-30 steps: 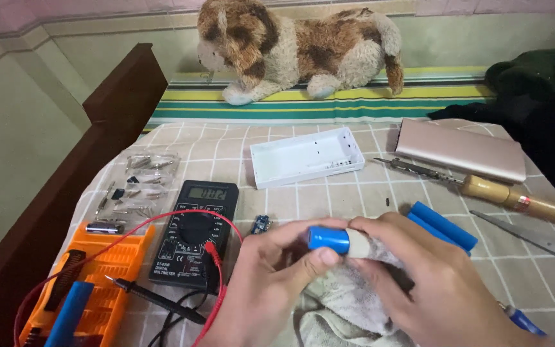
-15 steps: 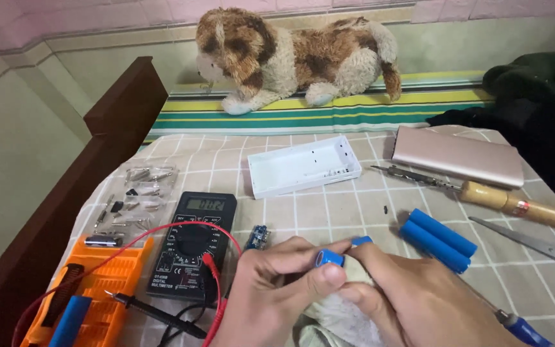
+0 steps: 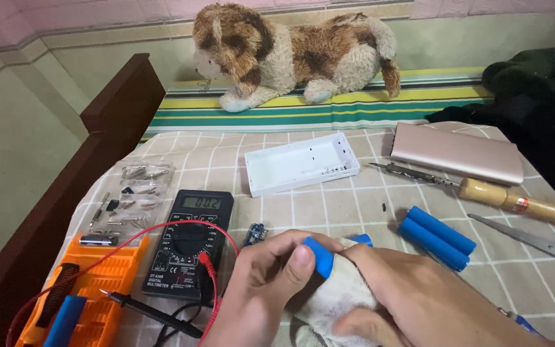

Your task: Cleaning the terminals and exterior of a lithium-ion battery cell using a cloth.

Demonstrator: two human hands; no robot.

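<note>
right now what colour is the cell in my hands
Blue cell, partly wrapped in a whitish cloth; seen in the head view.

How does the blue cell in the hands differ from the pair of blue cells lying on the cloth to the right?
The held blue cell is gripped by the left hand and partly wrapped in a white rag under the right hand; the pair of blue cells lies untouched and fully exposed. The held one is single; the pair lies side by side. All are blue cylinders.

Blue battery (image 3: pixel 318 257) in off-white cloth (image 3: pixel 335 299), two more blue cells (image 3: pixel 437 236), black multimeter (image 3: pixel 191 241) with red lead (image 3: pixel 162 228), orange case (image 3: pixel 101 289), white shell (image 3: pixel 302 163), pink power bank (image 3: pixel 456 152), beige checked sheet (image 3: pixel 329 209), brown-white plush dog (image 3: pixel 290 54).
</note>
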